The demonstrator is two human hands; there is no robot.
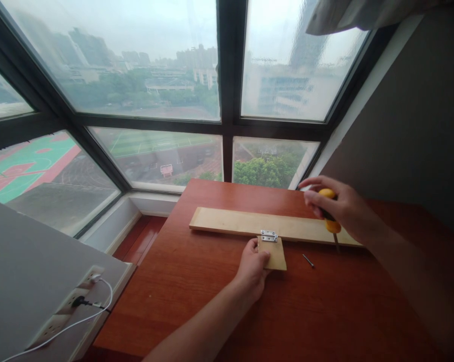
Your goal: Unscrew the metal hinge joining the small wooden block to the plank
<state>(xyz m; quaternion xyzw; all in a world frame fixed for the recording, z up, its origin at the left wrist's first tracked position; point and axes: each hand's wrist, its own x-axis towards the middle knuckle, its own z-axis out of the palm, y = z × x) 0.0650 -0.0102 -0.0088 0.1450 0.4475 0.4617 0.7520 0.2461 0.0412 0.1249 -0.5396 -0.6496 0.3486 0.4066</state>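
Observation:
My left hand (252, 269) grips a small square piece of wood (274, 255) by its left side, thumb on top. A silver hinge (269, 236) lies at the far edge of that piece, against the near edge of a long pale wooden board (227, 219). Over the board's right part, my right hand (336, 203) is closed around a screwdriver with a yellow and black handle (327, 194); its metal shaft points down. Something small and pale shows by the right fingertips, too unclear to name. A loose screw (308, 261) lies on the table right of the small piece.
The reddish-brown table (166, 296) stands against large windows with dark frames (230, 90). At lower left, a white cable (108, 301) and a black plug (78, 301) are in wall sockets. Grey cloth (348, 17) hangs at upper right.

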